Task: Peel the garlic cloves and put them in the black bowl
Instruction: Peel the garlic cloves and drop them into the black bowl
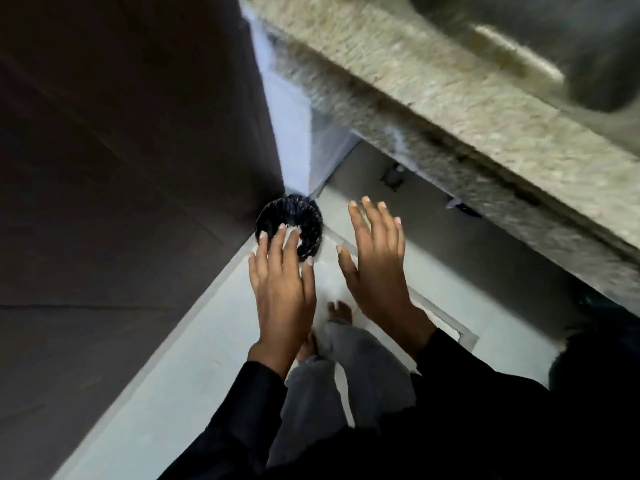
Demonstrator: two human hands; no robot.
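I look down at the floor, and the view is tilted and blurred. My left hand [282,289] is stretched out with straight fingers and holds nothing. Its fingertips overlap a round black bin lined with a black bag [294,220] standing on the floor far below. My right hand [377,265] is also spread flat and empty, to the right of the bin. No garlic and no black bowl are in view.
A speckled stone countertop [450,109] runs across the upper right, with a steel sink [554,39] at the top right. A dark cabinet side [121,168] fills the left. Below are pale floor tiles [190,358], grey trouser legs and bare feet [341,311].
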